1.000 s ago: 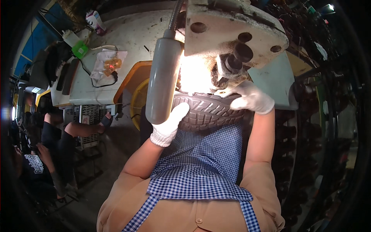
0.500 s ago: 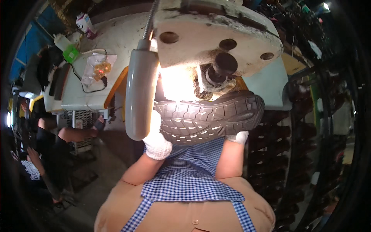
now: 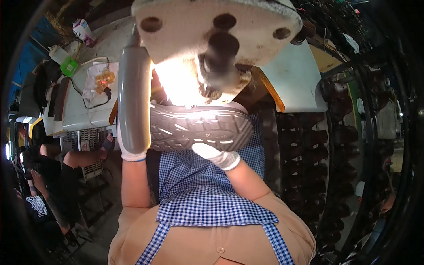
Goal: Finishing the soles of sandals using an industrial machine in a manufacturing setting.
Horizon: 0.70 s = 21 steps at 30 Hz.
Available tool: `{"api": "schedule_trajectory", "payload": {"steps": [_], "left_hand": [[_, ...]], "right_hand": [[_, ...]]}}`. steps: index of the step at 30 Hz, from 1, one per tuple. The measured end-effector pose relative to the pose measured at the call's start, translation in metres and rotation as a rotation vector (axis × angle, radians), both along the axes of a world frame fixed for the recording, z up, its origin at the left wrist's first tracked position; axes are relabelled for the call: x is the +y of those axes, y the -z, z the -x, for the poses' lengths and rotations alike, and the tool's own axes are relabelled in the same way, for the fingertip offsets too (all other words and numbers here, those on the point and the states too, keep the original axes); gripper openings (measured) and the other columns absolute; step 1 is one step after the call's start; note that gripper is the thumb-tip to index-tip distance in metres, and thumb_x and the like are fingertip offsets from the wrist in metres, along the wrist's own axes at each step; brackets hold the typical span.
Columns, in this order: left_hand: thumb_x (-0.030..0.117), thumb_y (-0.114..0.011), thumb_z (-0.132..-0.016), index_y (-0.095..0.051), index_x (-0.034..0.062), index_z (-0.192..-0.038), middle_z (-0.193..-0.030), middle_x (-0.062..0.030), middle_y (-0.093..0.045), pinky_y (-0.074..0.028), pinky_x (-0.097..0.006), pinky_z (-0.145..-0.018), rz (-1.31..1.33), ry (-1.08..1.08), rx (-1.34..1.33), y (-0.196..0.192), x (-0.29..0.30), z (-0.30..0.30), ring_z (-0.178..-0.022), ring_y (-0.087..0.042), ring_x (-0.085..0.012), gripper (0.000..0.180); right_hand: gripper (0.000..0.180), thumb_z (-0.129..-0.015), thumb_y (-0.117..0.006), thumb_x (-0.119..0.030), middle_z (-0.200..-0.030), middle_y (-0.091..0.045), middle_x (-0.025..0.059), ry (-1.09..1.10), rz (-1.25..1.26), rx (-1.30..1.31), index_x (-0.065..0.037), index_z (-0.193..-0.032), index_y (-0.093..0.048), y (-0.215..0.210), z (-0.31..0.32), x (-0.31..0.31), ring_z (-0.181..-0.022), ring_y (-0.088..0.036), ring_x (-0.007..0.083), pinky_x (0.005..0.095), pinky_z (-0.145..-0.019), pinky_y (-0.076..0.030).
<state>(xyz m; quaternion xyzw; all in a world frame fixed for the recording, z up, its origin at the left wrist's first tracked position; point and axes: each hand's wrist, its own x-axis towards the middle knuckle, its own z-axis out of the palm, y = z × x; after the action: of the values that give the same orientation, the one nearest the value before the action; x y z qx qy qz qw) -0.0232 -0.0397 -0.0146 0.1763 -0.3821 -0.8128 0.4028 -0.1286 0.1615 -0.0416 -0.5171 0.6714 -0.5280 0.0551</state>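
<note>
co-worker: at the far left we see a person point(image 3: 53, 176) seated low, one forearm stretched toward a grey grille under the bench.
bench top: up left we find a white bench point(image 3: 84, 112) carrying a small green box point(image 3: 69, 66), a pale bottle point(image 3: 84, 32) and a clear bag point(image 3: 100, 80) with a black cable looped beside it.
lever: a grey cylindrical handle point(image 3: 133, 104) hangs down from the machine and covers most of our left hand.
left hand: our left hand point(image 3: 128, 152) wears a white glove and sits at the left end of the shoe; we cannot tell how its fingers are set, as the handle hides them.
shoe: the shoe point(image 3: 196, 126) lies sole toward us, grey treaded sole lit brightly, pressed up under the machine, between our two hands and above our checked apron.
machine: the pale round machine head point(image 3: 247, 26) with dark holes fills the top centre.
right hand: our right hand point(image 3: 216, 155), gloved white, presses on the sole's lower edge with fingers curled against it.
rack: at right stand dark shelves point(image 3: 309, 150) of shoes.
</note>
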Motion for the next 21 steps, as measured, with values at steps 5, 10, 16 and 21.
{"api": "schedule_trajectory", "payload": {"steps": [5,10,16,21], "left_hand": [[0.025,-0.05,-0.099,-0.052,0.0009,-0.125,-0.129,-0.0142,-0.056,-0.038,-0.037,-0.108,-0.181,0.124,0.072,0.039,-0.035,-0.04,-0.121,-0.052,-0.0245,0.036],[0.023,-0.054,-0.096,-0.058,-0.0005,-0.116,-0.118,-0.013,-0.062,-0.04,-0.034,-0.104,0.199,-0.172,-0.237,0.046,-0.024,-0.047,-0.111,-0.058,-0.023,0.031],[0.018,-0.073,-0.078,-0.042,-0.0015,-0.137,-0.131,-0.0131,-0.053,-0.037,-0.035,-0.105,0.404,0.464,-0.161,-0.009,0.036,-0.006,-0.122,-0.048,-0.0207,0.069],[0.015,-0.08,-0.073,-0.041,0.001,-0.137,-0.125,-0.01,-0.056,-0.042,-0.034,-0.101,0.2,0.622,-0.296,-0.026,0.07,0.023,-0.117,-0.053,-0.0197,0.076]], "right_hand": [[0.064,-0.08,-0.076,-0.025,-0.135,-0.055,0.0087,-0.154,-0.102,-0.533,-0.01,-0.136,-0.05,-0.011,-0.005,-0.016,-0.125,-0.051,0.026,0.0382,-0.108,-0.038],[0.074,-0.07,-0.085,-0.029,-0.129,-0.058,0.0139,-0.199,-0.151,-0.721,-0.001,-0.13,-0.051,-0.028,0.023,-0.009,-0.118,-0.056,0.0238,0.0358,-0.104,-0.043],[0.065,-0.074,-0.073,-0.055,-0.096,-0.068,0.0188,-0.215,-0.827,0.109,-0.001,-0.11,-0.065,-0.118,0.062,-0.002,-0.092,-0.067,0.0301,0.0366,-0.086,-0.052],[0.058,-0.073,-0.075,-0.05,-0.098,-0.068,0.0181,-0.363,-0.808,0.296,-0.003,-0.105,-0.067,-0.123,0.081,-0.004,-0.092,-0.065,0.0319,0.0379,-0.084,-0.052]]}}
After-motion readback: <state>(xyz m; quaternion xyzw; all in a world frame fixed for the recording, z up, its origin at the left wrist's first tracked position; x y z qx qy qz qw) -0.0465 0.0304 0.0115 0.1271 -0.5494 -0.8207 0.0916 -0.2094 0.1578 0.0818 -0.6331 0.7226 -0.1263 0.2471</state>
